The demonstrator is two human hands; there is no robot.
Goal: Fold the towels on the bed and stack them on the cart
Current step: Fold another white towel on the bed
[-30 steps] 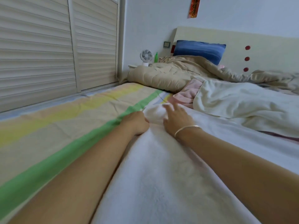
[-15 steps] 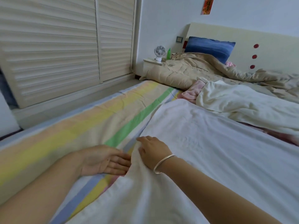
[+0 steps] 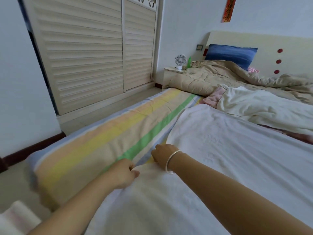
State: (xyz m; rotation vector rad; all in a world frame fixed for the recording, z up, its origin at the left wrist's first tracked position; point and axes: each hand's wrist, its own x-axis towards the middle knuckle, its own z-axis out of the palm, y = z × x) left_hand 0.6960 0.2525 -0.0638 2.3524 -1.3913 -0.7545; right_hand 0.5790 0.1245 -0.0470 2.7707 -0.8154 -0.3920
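A large white towel lies spread flat over the striped bed sheet. My left hand pinches the towel's left edge near me, fingers curled on the cloth. Just beyond it, my right hand, with a silver bracelet on the wrist, grips the same edge with curled fingers. A crumpled cream towel and a pink one lie farther up the bed. A white folded stack shows at the bottom left corner; the cart itself is hidden.
A beige quilt and a blue pillow fill the head of the bed. A nightstand with a small fan stands beside it. Louvred wardrobe doors line the left, with a strip of floor between them and the bed.
Both hands came back from the towel's far end to its left edge near me. The left hand, open half a second ago, now pinches the edge. The view pulled back.
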